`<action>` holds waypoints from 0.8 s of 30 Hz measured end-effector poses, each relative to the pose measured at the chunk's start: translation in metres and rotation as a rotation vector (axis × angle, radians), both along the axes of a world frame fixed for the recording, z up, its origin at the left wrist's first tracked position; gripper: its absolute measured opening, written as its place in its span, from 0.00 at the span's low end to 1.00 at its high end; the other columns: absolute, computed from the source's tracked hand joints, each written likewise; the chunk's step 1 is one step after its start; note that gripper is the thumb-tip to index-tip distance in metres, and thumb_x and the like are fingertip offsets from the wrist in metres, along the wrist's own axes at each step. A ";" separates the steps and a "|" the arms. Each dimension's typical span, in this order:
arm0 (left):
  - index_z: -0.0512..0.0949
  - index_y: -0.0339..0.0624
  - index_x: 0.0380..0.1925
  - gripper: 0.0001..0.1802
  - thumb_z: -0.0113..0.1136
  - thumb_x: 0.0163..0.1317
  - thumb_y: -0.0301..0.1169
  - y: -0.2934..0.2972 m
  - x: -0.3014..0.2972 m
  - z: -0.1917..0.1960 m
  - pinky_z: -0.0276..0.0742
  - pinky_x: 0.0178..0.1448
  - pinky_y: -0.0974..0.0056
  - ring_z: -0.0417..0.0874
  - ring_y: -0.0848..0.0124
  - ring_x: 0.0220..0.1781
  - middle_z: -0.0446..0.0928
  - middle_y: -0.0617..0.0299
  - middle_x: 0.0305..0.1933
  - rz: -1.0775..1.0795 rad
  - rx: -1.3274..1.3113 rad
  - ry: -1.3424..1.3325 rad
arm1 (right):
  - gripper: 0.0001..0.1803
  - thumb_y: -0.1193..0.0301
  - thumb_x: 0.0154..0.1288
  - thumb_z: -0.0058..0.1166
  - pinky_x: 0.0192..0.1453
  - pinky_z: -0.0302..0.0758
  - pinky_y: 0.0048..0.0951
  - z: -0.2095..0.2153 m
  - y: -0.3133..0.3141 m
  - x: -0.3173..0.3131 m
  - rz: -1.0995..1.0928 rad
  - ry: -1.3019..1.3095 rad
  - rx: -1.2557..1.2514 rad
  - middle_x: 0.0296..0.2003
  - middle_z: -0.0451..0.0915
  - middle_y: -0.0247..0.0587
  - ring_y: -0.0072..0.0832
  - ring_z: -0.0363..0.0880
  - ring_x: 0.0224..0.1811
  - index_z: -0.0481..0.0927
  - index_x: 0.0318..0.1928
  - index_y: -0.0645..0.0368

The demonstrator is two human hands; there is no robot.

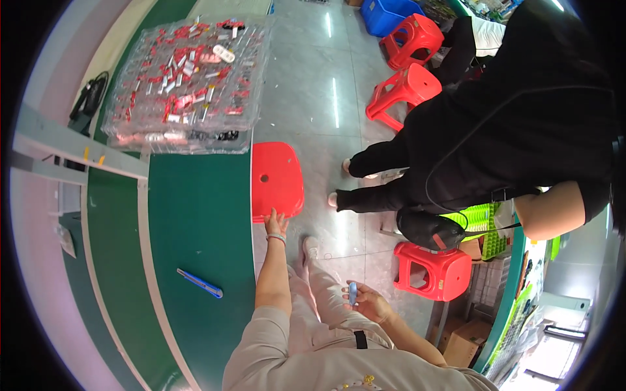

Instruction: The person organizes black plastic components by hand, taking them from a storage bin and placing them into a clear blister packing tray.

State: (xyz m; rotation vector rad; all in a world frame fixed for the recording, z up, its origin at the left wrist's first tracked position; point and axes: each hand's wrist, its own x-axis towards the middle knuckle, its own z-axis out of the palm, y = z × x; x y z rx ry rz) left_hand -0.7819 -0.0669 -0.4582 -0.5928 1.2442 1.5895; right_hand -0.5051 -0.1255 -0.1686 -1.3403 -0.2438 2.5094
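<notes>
My left hand (276, 225) reaches forward to the near edge of a red plastic stool (279, 179), its fingers hooked over the rim. The stool stands against the side of the green-topped table (195, 215) on my left. Down by my right thigh, my right hand (370, 305) is closed on a small blue-grey oval object (353, 293) with a glossy face; its exact kind is too small to make out. A blue box cutter (200, 283) lies on the green tabletop, left of my left arm.
Stacked clear plastic trays (186, 78) with red and silver small parts sit at the table's far end. To the right a person in black (482, 124) stands in the aisle. More red stools (433, 270) and a blue bin (385, 16) line that side.
</notes>
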 end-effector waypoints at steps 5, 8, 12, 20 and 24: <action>0.48 0.47 0.60 0.38 0.56 0.54 0.41 0.071 -0.029 0.117 0.70 0.48 0.62 0.72 0.62 0.49 0.70 0.55 0.50 -0.468 -0.047 0.364 | 0.36 0.80 0.42 0.48 0.57 0.63 0.41 0.039 0.085 -0.048 -0.054 0.169 0.213 0.53 0.64 0.44 0.36 0.64 0.55 0.57 0.57 0.60; 0.63 0.43 0.53 0.26 0.56 0.54 0.37 0.063 -0.025 0.201 0.73 0.41 0.66 0.76 0.65 0.42 0.74 0.57 0.43 -0.698 0.118 1.006 | 0.38 0.80 0.41 0.48 0.60 0.59 0.42 0.073 0.141 -0.078 -0.108 0.317 0.325 0.55 0.62 0.44 0.37 0.60 0.59 0.56 0.59 0.59; 0.75 0.38 0.34 0.11 0.56 0.54 0.32 0.047 -0.057 0.289 0.73 0.34 0.68 0.77 0.71 0.33 0.77 0.59 0.34 -0.721 0.036 1.527 | 0.34 0.82 0.46 0.41 0.62 0.58 0.42 0.135 0.192 -0.104 -0.059 0.445 0.408 0.60 0.55 0.47 0.39 0.56 0.61 0.54 0.59 0.62; 0.76 0.33 0.30 0.09 0.59 0.51 0.27 0.061 -0.097 0.348 0.69 0.25 0.78 0.74 0.82 0.23 0.75 0.65 0.23 -0.641 0.044 0.935 | 0.26 0.85 0.56 0.37 0.62 0.58 0.37 0.207 0.219 -0.154 -0.058 0.408 0.542 0.58 0.57 0.51 0.40 0.58 0.60 0.55 0.58 0.66; 0.75 0.32 0.33 0.11 0.60 0.50 0.26 0.085 -0.086 0.399 0.68 0.27 0.78 0.74 0.81 0.26 0.75 0.63 0.26 -0.669 0.345 0.905 | 0.20 0.82 0.61 0.37 0.57 0.66 0.32 0.219 0.214 -0.167 0.171 0.155 0.794 0.52 0.66 0.48 0.35 0.67 0.54 0.60 0.55 0.66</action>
